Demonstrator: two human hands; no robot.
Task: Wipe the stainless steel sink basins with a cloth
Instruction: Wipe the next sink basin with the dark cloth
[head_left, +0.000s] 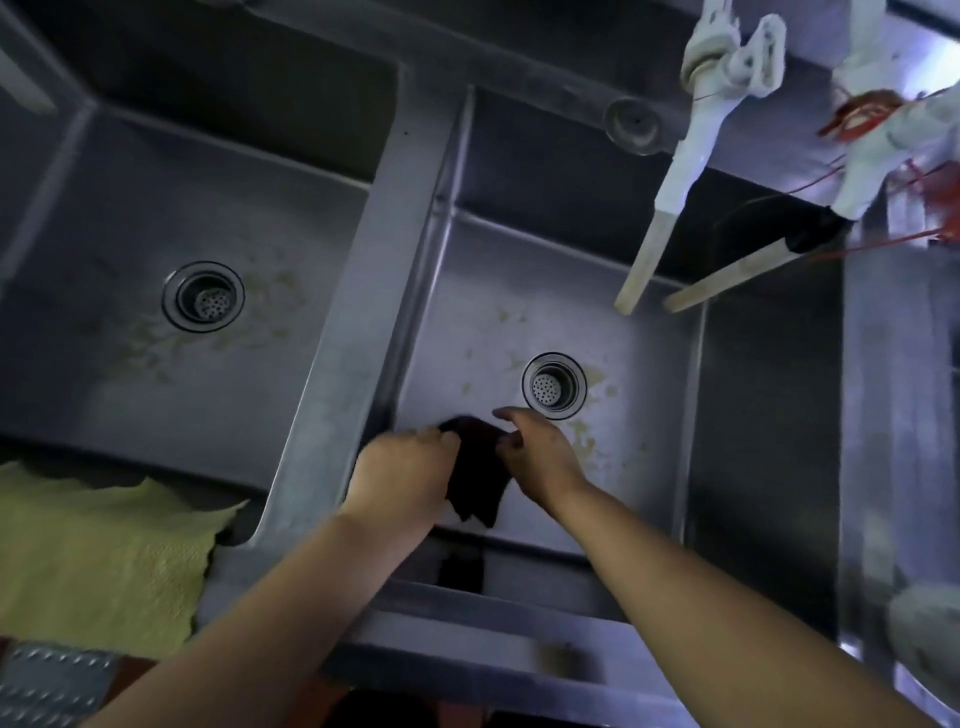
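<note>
A dark cloth (480, 475) hangs between my two hands over the near part of the right basin (519, 312). My left hand (402, 470) grips its left edge. My right hand (537, 452) pinches its right edge, with the index finger stretched out. The basin floor carries yellowish stains around its round drain (553, 385). The left basin (130, 364) is stained too, near its own drain (203, 297). A steel divider (358, 312) separates the two basins.
Two white taps (691, 156) with pale spouts reach over the right basin from the back right; the right one (883, 156) is wrapped in red string. A yellow cloth (98, 561) lies over the front rim of the left basin.
</note>
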